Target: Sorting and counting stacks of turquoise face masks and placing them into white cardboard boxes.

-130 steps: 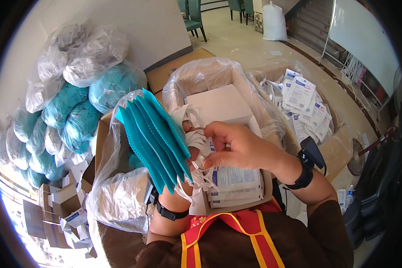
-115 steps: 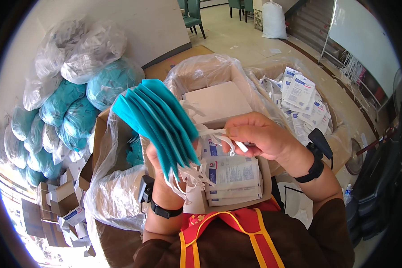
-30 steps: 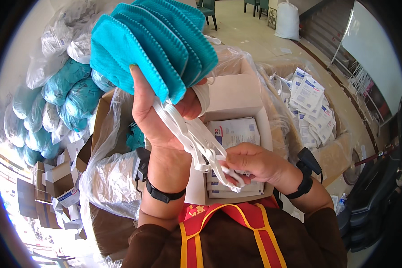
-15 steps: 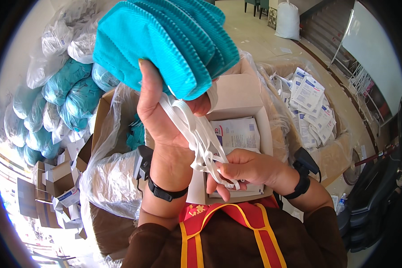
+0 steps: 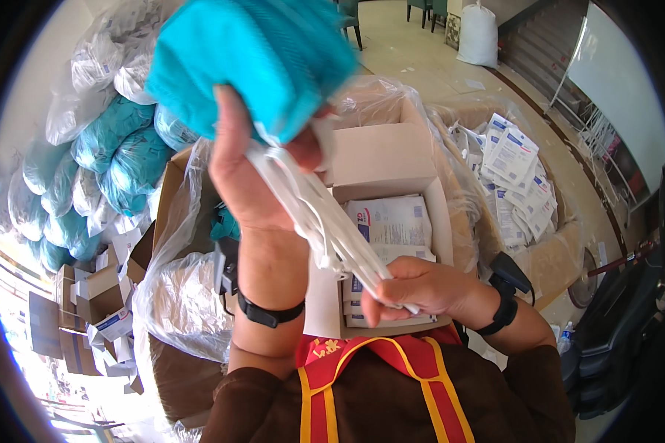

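Observation:
My left hand (image 5: 255, 166) is closed round a stack of teal face masks (image 5: 251, 63), raised at the top of the view and blurred by motion. White elastic ear loops (image 5: 314, 207) run from the masks down to the right. My right hand (image 5: 421, 286) pinches the far ends of these loops, which are drawn straight between both hands. Below the hands stands an open cardboard box (image 5: 380, 151) with white printed packets (image 5: 391, 221) packed in it. The lower packets are partly hidden by my right hand and the loops.
Left of me, a plastic-lined carton (image 5: 188, 199) holds some teal pieces. Bagged teal and white goods (image 5: 129, 162) are piled against the wall above small cardboard boxes (image 5: 100, 299). To the right, another lined carton (image 5: 561, 258) holds loose white packets (image 5: 510, 159). A white sack (image 5: 477, 35) stands farther back.
My left hand has moved left and slightly up with the masks. My right hand has closed on the loop ends and shifted slightly right, and the slack loops are now stretched.

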The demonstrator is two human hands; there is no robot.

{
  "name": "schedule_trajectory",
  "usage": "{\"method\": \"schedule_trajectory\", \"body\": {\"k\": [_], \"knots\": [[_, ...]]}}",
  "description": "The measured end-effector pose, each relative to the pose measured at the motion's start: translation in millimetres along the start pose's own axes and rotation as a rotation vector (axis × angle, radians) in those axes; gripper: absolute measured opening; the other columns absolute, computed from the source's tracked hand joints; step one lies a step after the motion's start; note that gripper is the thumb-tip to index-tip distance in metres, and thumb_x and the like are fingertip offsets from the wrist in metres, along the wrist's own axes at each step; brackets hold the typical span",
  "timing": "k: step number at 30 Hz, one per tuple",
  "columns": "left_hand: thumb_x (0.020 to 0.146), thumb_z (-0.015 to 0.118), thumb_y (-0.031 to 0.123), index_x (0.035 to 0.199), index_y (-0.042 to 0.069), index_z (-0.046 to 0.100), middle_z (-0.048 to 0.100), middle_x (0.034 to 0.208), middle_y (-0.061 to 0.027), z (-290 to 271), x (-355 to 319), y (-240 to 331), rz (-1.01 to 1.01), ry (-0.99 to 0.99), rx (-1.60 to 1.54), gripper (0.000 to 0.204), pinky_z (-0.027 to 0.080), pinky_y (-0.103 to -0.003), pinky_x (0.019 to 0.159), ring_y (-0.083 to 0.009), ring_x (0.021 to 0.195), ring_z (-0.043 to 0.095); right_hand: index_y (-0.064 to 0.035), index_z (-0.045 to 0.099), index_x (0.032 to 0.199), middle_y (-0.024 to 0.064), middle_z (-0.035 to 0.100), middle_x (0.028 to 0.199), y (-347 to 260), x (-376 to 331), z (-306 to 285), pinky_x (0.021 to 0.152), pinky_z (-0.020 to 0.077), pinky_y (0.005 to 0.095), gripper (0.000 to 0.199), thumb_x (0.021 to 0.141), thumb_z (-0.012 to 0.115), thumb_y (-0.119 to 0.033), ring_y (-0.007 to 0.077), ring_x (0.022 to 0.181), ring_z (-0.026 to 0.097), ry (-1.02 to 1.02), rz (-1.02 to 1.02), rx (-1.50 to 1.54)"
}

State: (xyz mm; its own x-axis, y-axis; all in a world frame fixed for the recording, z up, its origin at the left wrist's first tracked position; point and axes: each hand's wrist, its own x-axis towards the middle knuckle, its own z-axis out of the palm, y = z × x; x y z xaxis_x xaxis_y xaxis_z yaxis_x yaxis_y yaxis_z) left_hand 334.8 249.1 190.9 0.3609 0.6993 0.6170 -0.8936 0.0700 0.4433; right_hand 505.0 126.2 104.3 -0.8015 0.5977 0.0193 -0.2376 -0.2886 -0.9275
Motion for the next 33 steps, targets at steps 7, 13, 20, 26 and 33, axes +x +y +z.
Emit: {"method": "schedule_trajectory", "body": {"k": [7, 13, 20, 26, 33], "knots": [[0.100, 0.043, 0.042, 0.105, 0.002, 0.059, 0.064, 0.081, -0.0145, 0, -9, -1, -0.022, 0.186, 0.096, 0.043, 0.044, -0.025, 0.037, -0.0192, 0.041, 0.053, -0.0013, 0.063, 0.089, 0.0016, 0.056, 0.069, -1, -14, -3, 0.046, 0.0299, 0.0196, 0.050, 0.099, 0.045, -0.047, 0.0041, 0.055, 0.042, 0.138, 0.032, 0.023], [0.100, 0.045, 0.031, 0.132, 0.001, 0.045, 0.067, 0.105, -0.0188, 16, -14, -17, -0.164, 0.147, -0.222, 0.044, 0.054, -0.030, 0.038, -0.0257, 0.061, 0.069, 0.0012, 0.067, 0.096, 0.0087, 0.066, 0.078, -7, 0, 3, 0.047, 0.0339, 0.0187, 0.056, 0.096, 0.048, -0.051, 0.0068, 0.057, 0.047, -0.002, 0.003, 0.132], [0.099, 0.046, 0.031, 0.133, 0.002, 0.044, 0.067, 0.107, -0.0188, 19, -12, -24, -0.151, 0.005, -0.240, 0.045, 0.052, -0.031, 0.038, -0.0249, 0.064, 0.069, 0.0023, 0.065, 0.101, 0.0097, 0.067, 0.078, -4, 8, 5, 0.049, 0.0350, 0.0193, 0.063, 0.093, 0.049, -0.058, 0.0072, 0.059, 0.049, -0.136, -0.104, 0.218], [0.100, 0.042, 0.037, 0.121, 0.001, 0.052, 0.066, 0.095, -0.0205, 13, -7, -21, -0.154, 0.109, -0.148, 0.043, 0.050, -0.028, 0.038, -0.0191, 0.052, 0.062, -0.0005, 0.061, 0.103, 0.0031, 0.057, 0.070, -4, 6, 18, 0.051, 0.0337, 0.0189, 0.056, 0.095, 0.048, -0.054, 0.0065, 0.057, 0.046, -0.019, -0.051, 0.260], [0.101, 0.045, 0.032, 0.114, 0.000, 0.058, 0.069, 0.093, -0.0131, -25, -1, 44, -0.122, 0.023, 0.082, 0.037, 0.055, -0.027, 0.055, -0.0208, 0.064, 0.066, -0.0044, 0.057, 0.085, -0.0004, 0.045, 0.064, 22, -36, -14, 0.046, 0.0293, 0.0204, 0.049, 0.096, 0.049, -0.051, 0.0047, 0.051, 0.037, 0.206, 0.009, 0.074]]}}
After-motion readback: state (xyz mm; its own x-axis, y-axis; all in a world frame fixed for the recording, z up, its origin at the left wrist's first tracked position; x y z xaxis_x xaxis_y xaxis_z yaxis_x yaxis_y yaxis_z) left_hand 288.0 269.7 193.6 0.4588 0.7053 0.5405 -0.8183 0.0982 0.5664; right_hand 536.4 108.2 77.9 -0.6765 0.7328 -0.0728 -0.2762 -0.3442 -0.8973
